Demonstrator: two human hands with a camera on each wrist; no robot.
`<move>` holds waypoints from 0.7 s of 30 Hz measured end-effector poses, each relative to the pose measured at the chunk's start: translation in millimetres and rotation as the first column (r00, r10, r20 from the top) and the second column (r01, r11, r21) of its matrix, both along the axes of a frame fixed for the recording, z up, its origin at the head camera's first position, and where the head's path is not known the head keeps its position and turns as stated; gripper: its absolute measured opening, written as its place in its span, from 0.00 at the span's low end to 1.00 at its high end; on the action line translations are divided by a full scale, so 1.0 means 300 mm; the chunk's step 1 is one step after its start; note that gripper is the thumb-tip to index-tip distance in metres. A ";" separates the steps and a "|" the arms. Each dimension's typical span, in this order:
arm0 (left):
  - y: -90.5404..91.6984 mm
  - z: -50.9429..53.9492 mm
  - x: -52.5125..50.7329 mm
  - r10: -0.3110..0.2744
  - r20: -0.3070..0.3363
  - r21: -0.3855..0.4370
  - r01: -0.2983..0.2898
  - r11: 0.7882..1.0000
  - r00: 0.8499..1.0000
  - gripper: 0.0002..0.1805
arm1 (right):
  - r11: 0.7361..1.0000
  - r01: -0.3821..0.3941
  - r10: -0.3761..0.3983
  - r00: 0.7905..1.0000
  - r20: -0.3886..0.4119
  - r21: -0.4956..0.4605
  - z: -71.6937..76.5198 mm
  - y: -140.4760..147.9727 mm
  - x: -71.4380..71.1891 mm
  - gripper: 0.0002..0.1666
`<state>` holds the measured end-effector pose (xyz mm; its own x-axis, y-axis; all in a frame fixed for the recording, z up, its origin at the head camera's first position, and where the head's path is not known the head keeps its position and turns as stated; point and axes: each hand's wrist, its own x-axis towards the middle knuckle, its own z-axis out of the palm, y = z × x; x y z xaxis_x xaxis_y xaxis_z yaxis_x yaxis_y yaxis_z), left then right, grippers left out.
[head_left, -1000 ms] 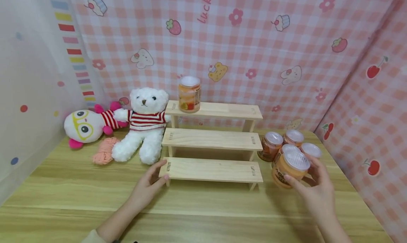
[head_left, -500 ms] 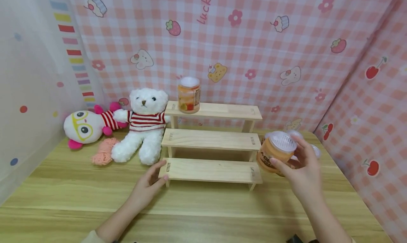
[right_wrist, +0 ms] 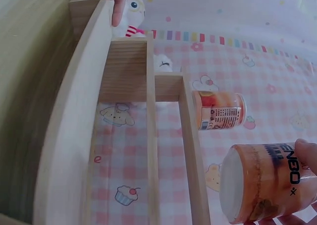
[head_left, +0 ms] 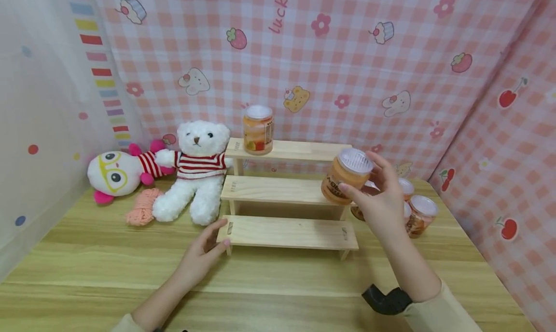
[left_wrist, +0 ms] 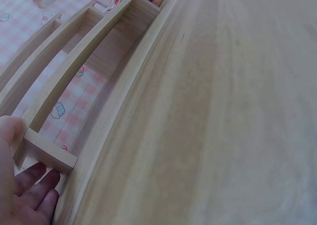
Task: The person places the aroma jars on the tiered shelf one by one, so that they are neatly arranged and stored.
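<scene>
A three-tier wooden display shelf stands on the table. My left hand holds the left end of its lowest tier, thumb at the front corner. In the left wrist view, the fingers of the left hand lie around the end leg. My right hand grips a clear-lidded orange jar, slightly tilted, at the right end of the middle tier. Seen from the right wrist, the jar's base is raised beside the top tier. Another jar stands upright on the top tier's left end.
Several similar jars stand to the right of the shelf, partly hidden by my right hand. At the left are a white teddy bear, a pink-and-white plush toy and peach yarn. A patterned curtain hangs behind.
My right hand has lifted the jar from the group on the right and carried it left and up to the shelf. The left hand has stayed in place.
</scene>
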<state>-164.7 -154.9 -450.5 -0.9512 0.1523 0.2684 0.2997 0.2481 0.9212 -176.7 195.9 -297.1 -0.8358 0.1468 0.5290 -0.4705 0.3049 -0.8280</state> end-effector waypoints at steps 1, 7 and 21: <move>-0.001 0.000 -0.001 -0.002 -0.001 0.000 0.002 1.000 1.000 0.26 | 1.000 -0.006 0.006 1.000 -0.007 0.001 0.006 -0.009 -0.012 0.42; -0.002 -0.001 -0.002 0.000 0.001 0.005 0.000 1.000 1.000 0.26 | 1.000 -0.021 0.021 1.000 -0.006 -0.009 0.041 -0.061 -0.077 0.43; -0.002 -0.004 -0.004 -0.012 0.008 0.025 0.012 1.000 1.000 0.27 | 0.998 -0.065 0.066 0.996 -0.064 0.017 0.094 -0.138 -0.184 0.41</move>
<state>-165.8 -155.6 -451.8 -0.9515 0.1568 0.2648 0.2952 0.2211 0.9295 -231.7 154.6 -268.8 -0.8077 0.0847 0.5835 -0.5419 0.2834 -0.7912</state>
